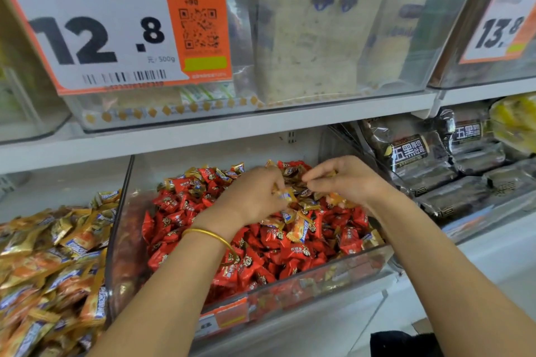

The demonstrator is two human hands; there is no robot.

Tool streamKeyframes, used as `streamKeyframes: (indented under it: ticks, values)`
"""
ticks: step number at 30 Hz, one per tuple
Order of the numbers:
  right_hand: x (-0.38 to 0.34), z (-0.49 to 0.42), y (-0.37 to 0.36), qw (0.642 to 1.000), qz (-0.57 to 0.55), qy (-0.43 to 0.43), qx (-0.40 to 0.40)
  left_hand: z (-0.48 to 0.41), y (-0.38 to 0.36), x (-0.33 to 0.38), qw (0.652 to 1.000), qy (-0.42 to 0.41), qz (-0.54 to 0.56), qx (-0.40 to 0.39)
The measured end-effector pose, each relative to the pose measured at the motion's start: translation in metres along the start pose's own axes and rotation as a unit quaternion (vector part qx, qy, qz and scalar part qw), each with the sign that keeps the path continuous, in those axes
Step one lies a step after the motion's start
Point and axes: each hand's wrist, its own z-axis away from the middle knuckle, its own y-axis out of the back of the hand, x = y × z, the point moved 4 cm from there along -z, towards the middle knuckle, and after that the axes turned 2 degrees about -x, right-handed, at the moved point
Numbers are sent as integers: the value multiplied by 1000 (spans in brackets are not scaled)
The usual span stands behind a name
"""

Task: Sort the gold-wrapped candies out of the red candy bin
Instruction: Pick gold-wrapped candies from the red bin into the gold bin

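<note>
Fingers of my left hand (255, 197) clamp gold-wrapped candies (288, 195); fingers of my right hand (348, 180) pinch a gold-wrapped candy (333, 174). More lie just beneath them, in the red candy bin (319, 278).

Clear, glossy plastic bin (319, 280) of shiny, crinkly red-wrapped candies (261, 265). Left of the bin, gleaming gold-wrapped candies (52, 255). Over the bin, a smooth, polished gold metal bangle (209, 233).
</note>
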Motion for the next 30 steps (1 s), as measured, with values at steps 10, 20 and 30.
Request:
streamKeyframes:
  ticks: [10, 20, 30]
  values:
    - [5, -4, -17, 965, 242, 58, -84, 7, -17, 13, 993, -12, 15, -118]
    - [6, -10, 6, 994, -48, 34, 90, 4, -8, 9, 992, 19, 112, -49]
    - [5, -27, -13, 943, 331, 36, -18, 0, 1, -12, 972, 85, 203, 77]
